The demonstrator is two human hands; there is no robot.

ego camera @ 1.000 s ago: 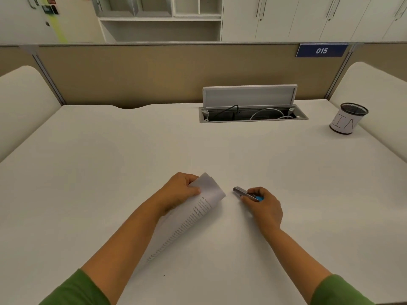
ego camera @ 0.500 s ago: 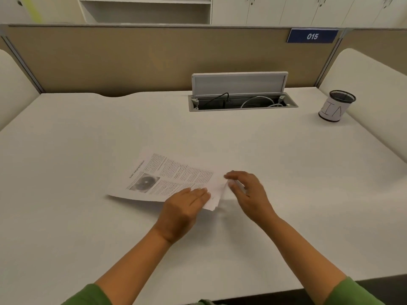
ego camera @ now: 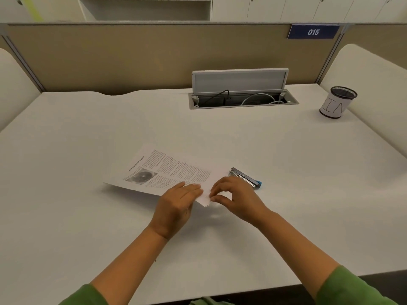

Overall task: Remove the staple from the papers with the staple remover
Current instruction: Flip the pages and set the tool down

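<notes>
The printed papers [ego camera: 167,170] lie flat on the white desk [ego camera: 88,227], text side up, with a dark round picture near the left end. My left hand [ego camera: 179,200] presses flat on their near right part. My right hand [ego camera: 233,198] pinches the near right corner of the papers [ego camera: 206,200] between thumb and fingertips. The staple itself is too small to make out. The staple remover [ego camera: 245,177], silver with a blue end, lies on the desk just behind my right hand, not held.
An open cable box [ego camera: 242,100] with its lid raised sits in the desk at the back. A mesh pen cup [ego camera: 337,102] wrapped in white paper stands at the back right. A beige partition [ego camera: 132,56] closes the far side.
A second ago my left hand held the papers rolled up and my right hand held the staple remover. Now the papers lie flat, the remover lies on the desk, and my right hand pinches the corner.
</notes>
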